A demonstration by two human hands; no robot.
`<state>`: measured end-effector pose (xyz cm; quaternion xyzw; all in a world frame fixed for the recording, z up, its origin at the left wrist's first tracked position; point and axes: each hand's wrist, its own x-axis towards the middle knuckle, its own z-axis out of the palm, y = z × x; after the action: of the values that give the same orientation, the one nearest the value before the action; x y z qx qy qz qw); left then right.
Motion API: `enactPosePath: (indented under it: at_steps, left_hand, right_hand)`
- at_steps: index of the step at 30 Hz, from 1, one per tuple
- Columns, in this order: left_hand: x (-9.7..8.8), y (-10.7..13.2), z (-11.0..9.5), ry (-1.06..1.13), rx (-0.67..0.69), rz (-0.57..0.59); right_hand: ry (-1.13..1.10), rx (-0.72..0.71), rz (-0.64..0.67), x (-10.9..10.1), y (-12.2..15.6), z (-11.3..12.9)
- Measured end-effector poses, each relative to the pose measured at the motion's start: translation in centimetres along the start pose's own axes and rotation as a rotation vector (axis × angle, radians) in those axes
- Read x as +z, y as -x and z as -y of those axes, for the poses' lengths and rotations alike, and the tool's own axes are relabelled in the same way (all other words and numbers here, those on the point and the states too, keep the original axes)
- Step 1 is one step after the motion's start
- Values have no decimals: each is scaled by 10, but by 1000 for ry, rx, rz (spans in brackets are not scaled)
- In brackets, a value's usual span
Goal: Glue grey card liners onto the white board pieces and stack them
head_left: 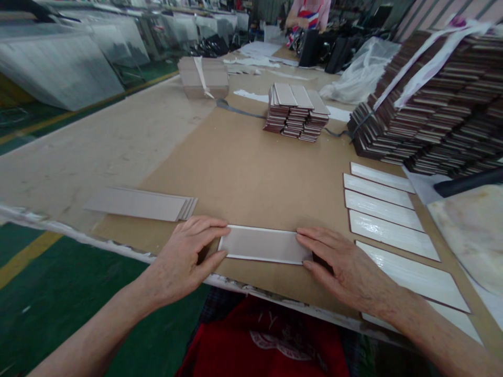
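A flat grey rectangular panel with white edges [263, 245] lies on the brown board near the table's front edge. My left hand [196, 248] grips its left end, thumb at the near edge and fingers at the far edge. At the opposite end, my right hand [334, 259] holds it the same way. Just beyond my left hand is a fanned stack of plain grey panels [141, 203]. Several glossy white strips with dark edges [387, 230] lie in a column to the right of my right hand, partly hidden by my forearm.
Bundled dark-edged strips [296, 112] stand at the table's middle back. A tall strapped stack [444, 99] rises at the right, beside crumpled clear plastic [361, 68]. A tied grey bundle [204, 78] sits farther back. Another person [308, 15] is at the far end.
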<state>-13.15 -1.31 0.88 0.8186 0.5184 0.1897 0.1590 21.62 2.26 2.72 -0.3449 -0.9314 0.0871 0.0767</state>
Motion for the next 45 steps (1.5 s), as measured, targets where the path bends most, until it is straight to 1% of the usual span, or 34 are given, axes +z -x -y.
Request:
enactPosePath:
  at_steps: [7,12,14,17,19,22,26,29,33,35,40,42,45]
  left_hand:
    - [0,0,-1,-31,16,9]
    - [-2,0,-7,-137,63,16]
    - [-5,-2,-11,-189,89,41]
    - [-12,-7,-17,-252,126,119]
    - [-16,-10,-21,-288,138,148]
    - [-20,-12,-27,-364,164,154]
    - [-15,-12,-33,-472,202,166]
    - [-9,-11,-33,-489,192,161]
    - [-6,-11,-29,-476,178,160]
    - [-5,-10,-27,-470,177,155]
    - [-2,-8,-21,-441,195,134]
    - [-1,-8,-19,-425,207,126]
    - [-1,-9,-15,-408,226,131]
  right_hand:
    - [114,-27,23,-1,-1,6]
    - [241,-32,57,0,-3,16]
    - [273,-31,74,-1,-5,20]
    - [317,-35,115,-4,-9,26]
    - [331,-26,128,-6,-12,32]
    - [318,-4,117,-7,-18,41]
    - [303,19,96,-3,-22,46]
    - [282,40,72,4,-19,43]
    - [274,47,70,10,-4,32]
    - [294,55,69,7,6,22]
    - [331,85,28,-14,21,-2]
    - [295,93,5,-15,20,-3]
    - [183,28,34,-4,17,6]
